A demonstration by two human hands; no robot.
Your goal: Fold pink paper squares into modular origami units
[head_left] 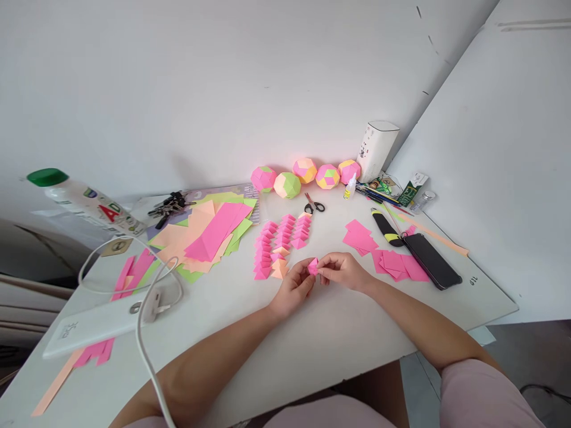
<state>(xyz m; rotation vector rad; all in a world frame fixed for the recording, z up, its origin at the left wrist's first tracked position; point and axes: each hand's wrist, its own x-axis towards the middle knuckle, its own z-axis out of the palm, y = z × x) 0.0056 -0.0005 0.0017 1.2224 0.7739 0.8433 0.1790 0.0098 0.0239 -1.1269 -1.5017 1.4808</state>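
The left hand (292, 286) and the right hand (342, 270) meet above the near middle of the table (339, 339), the grip of each closed with its fingertips pinching a small folded pink paper piece (313, 267) between them. Just beyond and to the left of the hands stand three rows of folded paper units (263, 255), mostly pink with a few peach ones. To the right lie two loose groups of pink paper squares (399, 264), with a black and yellow cutter (386, 227) and a black rectangular case (432, 261) next to them. Black-handled scissors (314, 207) rest past the rows, and behind them five multicoloured paper balls (288, 185) sit near the wall, a small glue bottle (350, 187) by the rightmost. Farther left, pink, peach and green paper sheets (218, 232) overlap in a spread pile, with a bunch of keys (170, 203) at its far edge. A white power bank (96, 326) lies at the near left, on top of paper strips.
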